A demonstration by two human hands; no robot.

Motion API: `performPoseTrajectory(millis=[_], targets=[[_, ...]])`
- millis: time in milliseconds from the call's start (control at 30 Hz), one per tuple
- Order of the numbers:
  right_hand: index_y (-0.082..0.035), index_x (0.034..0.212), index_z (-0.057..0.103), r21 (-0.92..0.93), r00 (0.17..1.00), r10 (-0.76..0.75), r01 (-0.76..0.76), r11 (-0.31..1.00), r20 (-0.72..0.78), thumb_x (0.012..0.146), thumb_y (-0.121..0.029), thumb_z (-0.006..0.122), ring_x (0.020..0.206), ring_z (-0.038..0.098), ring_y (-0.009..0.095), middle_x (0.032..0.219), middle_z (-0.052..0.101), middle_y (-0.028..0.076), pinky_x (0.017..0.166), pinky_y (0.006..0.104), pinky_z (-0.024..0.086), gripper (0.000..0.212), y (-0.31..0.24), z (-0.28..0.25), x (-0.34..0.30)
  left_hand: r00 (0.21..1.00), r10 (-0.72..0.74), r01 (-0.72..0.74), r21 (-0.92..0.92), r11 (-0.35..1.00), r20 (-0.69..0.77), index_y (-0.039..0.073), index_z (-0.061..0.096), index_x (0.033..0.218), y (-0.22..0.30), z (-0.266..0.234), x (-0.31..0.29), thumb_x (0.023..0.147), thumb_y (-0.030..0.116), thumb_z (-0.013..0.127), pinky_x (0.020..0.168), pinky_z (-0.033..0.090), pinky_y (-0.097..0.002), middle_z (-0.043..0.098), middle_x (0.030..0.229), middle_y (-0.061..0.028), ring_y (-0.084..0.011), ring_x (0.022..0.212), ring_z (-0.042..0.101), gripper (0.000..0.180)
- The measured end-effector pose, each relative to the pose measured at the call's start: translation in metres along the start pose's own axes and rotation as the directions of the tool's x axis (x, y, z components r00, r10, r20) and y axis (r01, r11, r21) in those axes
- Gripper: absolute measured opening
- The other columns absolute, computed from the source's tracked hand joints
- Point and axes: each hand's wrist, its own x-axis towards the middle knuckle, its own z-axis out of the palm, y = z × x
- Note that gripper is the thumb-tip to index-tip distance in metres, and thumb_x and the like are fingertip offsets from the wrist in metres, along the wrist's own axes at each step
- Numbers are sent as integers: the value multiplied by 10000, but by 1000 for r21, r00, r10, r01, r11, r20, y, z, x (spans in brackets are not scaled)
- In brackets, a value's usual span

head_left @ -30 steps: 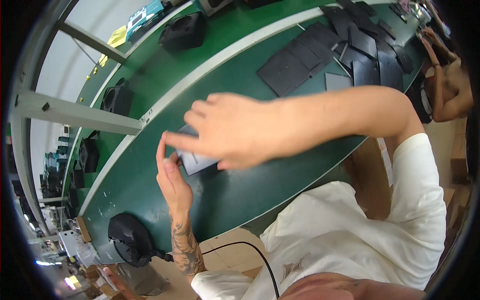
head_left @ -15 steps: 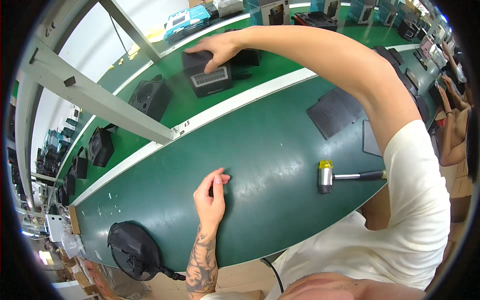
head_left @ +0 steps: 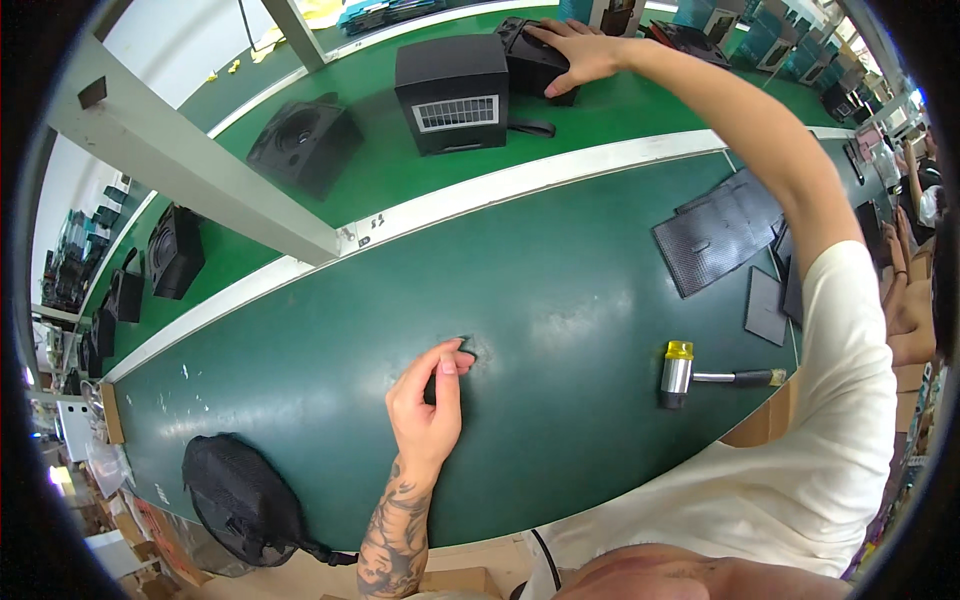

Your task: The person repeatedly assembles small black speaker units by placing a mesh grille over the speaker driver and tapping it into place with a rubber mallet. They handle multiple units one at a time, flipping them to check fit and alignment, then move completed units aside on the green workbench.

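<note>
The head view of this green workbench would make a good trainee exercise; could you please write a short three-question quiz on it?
1. True or false: the right hand rests on a black box on the far belt.
2. What does the left hand do? A) grips the mallet B) rests fingertips on the green table C) lifts a panel
3. Name the tool lying right of the left hand.

Key: 1 true. 2 B. 3 The mallet, with a yellow and metal head, untouched.
</note>
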Motion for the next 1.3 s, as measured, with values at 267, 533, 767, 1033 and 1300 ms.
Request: performPoseTrajectory(millis=[267, 533, 767, 1033, 1300], targets=[[-110, 1633, 300, 506, 995, 83, -40, 862, -62, 646, -469, 847, 1458, 399, 421, 1629, 299, 273, 1206, 456, 361, 1184, 50, -11, -60, 998, -3, 9, -90, 996, 63, -57, 684, 1191, -1, 2, 15, 1073, 111, 545, 842, 547, -285, 739, 975, -100, -144, 889, 678, 247], [-117, 1557, 418, 280, 865, -262, 402, 872, -428, 622, -420, 867, 1326, 491, 465, 1450, 457, 279, 1122, 529, 413, 1080, -78, -55, -278, 977, 174, -173, -18, 985, 124, -14, 541, 1433, 12, 8, -3, 1089, 245, 523, 995, 485, -338, 632, 1317, -155, -206, 1149, 617, 431], [-15, 1467, 466, 640, 810, 116, 357, 681, -575, 734, -442, 838, 1293, 388, 519, 1466, 386, 255, 1051, 609, 340, 926, -248, -1, -372, 983, 174, -183, -240, 953, -59, 30, 126, 1646, 58, 56, -47, 1100, 395, 375, 1232, 272, -480, 167, 1692, -175, -358, 1503, 335, 702], [-22, 1527, 425, 637, 834, -355, 551, 538, -422, 861, -278, 811, 1374, 497, 383, 1476, 496, 227, 1106, 430, 458, 812, -106, -19, -360, 983, 182, -179, -147, 973, 4, -52, 394, 1525, 34, 47, -18, 1115, 354, 337, 1218, 287, -432, 455, 1546, -190, -290, 1434, 413, 581], [-112, 1602, 350, 358, 939, -341, 303, 883, 48, 798, -368, 853, 1478, 375, 376, 1599, 381, 186, 1248, 500, 272, 982, 4, 27, -300, 989, 142, -150, -355, 923, -47, -44, 362, 1548, 24, 43, -15, 1119, 404, 312, 1237, 262, -429, 438, 1561, -221, -291, 1453, 401, 623]])
